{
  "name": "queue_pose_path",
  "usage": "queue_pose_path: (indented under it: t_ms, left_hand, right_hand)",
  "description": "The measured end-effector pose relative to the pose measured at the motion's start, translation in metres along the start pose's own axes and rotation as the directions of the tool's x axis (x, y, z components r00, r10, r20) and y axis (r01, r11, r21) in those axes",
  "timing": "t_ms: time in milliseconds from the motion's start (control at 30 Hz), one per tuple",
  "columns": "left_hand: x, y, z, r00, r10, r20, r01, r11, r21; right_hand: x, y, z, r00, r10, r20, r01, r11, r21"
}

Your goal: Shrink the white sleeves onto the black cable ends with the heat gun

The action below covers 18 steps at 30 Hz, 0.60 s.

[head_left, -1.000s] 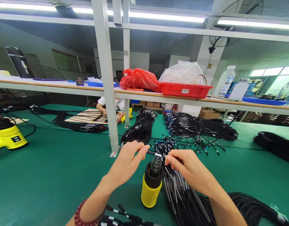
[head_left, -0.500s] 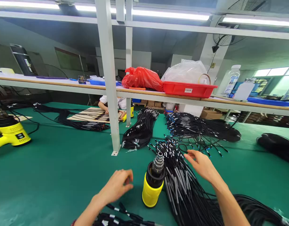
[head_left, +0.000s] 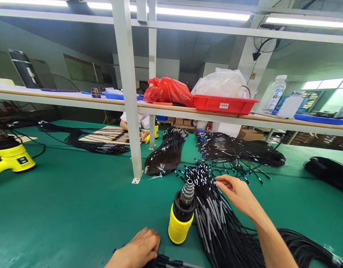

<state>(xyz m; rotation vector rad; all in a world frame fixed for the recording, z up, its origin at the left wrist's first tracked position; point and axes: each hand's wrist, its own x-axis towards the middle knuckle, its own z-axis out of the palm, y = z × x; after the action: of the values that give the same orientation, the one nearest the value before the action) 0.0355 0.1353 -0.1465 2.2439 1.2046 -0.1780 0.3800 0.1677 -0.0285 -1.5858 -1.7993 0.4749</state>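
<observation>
My right hand (head_left: 240,193) reaches to the tips of a large bundle of black cables (head_left: 216,212) with white and grey sleeves. Its thumb and fingers are slightly apart, at the white-marked ends. Low in the view, my left hand (head_left: 142,245) rests on a smaller pile of black cables (head_left: 167,262), fingers curled down; what lies under them is hidden. Between my hands a yellow and black heat gun (head_left: 180,221) stands upright, its stepped metal nozzle pointing up.
A white post (head_left: 129,93) rises from the green table (head_left: 84,197). More cable bundles (head_left: 167,149) lie behind. At far left is another heat gun (head_left: 16,158). The shelf overhead holds a red tray (head_left: 225,105). Across the table, a person's hand (head_left: 145,134) is near a board.
My left hand has come down onto the cable pile, its fingers curling. My right hand has shifted slightly left to the cable ends. The heat gun still stands in its place.
</observation>
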Motion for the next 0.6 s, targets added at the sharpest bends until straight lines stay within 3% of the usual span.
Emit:
queue_pose_path:
  t_ms: [133, 267, 433, 600]
  left_hand:
    - [-0.012, 0.003, -0.018, 0.999, 0.039, -0.022, -0.038, 0.999, 0.029]
    - [-0.030, 0.009, -0.052, 0.998, 0.042, -0.047, -0.039, 0.998, 0.053]
    - [-0.060, 0.028, -0.096, 0.999, -0.041, 0.008, 0.041, 0.996, 0.075]
    - [-0.084, 0.047, -0.121, 0.999, 0.026, -0.018, -0.024, 0.995, 0.097]
  right_hand:
    - [-0.006, -0.010, -0.008, 1.000, -0.028, -0.012, 0.028, 0.999, 0.018]
    - [-0.016, -0.028, -0.020, 0.998, -0.036, -0.054, 0.040, 0.997, 0.071]
    - [-0.031, -0.056, -0.033, 0.990, -0.059, -0.128, 0.074, 0.990, 0.117]
    - [-0.042, -0.080, -0.035, 0.985, -0.126, -0.115, 0.141, 0.981, 0.131]
